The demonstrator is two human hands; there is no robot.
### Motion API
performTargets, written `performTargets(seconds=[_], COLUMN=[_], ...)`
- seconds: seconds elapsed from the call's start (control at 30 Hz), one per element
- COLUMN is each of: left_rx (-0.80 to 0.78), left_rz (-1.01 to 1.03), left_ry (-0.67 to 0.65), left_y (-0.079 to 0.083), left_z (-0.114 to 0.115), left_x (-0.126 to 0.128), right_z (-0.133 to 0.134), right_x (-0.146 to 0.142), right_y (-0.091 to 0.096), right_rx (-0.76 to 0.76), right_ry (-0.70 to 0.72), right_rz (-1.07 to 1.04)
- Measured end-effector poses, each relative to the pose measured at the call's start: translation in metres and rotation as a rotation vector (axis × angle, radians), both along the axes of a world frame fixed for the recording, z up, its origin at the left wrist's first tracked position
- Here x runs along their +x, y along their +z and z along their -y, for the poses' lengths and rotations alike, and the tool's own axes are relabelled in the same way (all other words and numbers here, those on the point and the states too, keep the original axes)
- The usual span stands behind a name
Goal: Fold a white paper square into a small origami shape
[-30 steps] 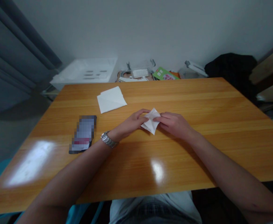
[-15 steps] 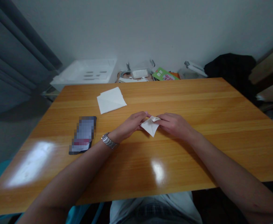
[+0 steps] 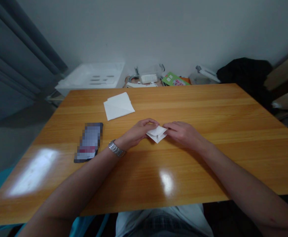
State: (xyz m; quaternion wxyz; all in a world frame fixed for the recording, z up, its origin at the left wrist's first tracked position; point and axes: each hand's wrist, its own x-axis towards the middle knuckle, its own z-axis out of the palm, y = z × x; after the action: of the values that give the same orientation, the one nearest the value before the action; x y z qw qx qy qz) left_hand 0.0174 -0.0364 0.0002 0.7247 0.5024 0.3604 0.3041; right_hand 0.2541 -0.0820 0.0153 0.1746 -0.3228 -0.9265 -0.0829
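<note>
left-hand fingers — nearly closed, thumb uppermost — grip the small, folded, white paper at its left side; right-hand fingers, curled, touch its right corner — pinch not discernible. the paper sits between them, near the middle of the glossy, brown, wood-grained table.

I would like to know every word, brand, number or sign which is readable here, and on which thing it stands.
No text can be read.
Green booklet: pale marks, too small to read.
Phone: pixelated, nothing legible.
Folded white paper: no writing visible.
Flat white sheets: no writing visible.
</note>
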Motion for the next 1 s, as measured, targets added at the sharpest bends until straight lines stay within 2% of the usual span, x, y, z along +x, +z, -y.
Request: performTargets(seconds=[0.2, 0.37, 0.47, 0.53, 0.6, 0.8, 1.0], left_rx=[0.121, 0.247, 0.266, 0.276, 0.292, 0.365, 0.342], left_rz=[0.018, 0.004, -0.004, 0.0, 0.009, 0.022, -0.008], left_ry=[0.082, 0.115, 0.116, 0.106, 0.102, 0.138, 0.136], left_y=[-0.001, -0.001, -0.004, -0.006, -0.009, -0.016, -0.01], left_z=[-0.003, -0.001, 0.0, 0.001, 0.002, 0.007, 0.012], left_x=[0.001, 0.002, 0.004, 0.006, 0.009, 0.014, 0.015], right_z=[0.002, 0.001, 0.002, 0.002, 0.002, 0.004, 0.005], right_x=[0.005, 0.007, 0.003, -0.001, -0.005, -0.016, -0.016], right_y=[0.001, -0.005, -0.008, -0.01, -0.013, -0.016, -0.015], right_rx=[-0.012, -0.129, -0.275, -0.432, -0.587, -0.822, -0.82], right_ry=[-0.007, -0.075, -0.192, -0.268, -0.285, -0.335, -0.367], right_rz=[-0.085, -0.465, -0.696, -0.812, -0.897, -0.93, -0.939])
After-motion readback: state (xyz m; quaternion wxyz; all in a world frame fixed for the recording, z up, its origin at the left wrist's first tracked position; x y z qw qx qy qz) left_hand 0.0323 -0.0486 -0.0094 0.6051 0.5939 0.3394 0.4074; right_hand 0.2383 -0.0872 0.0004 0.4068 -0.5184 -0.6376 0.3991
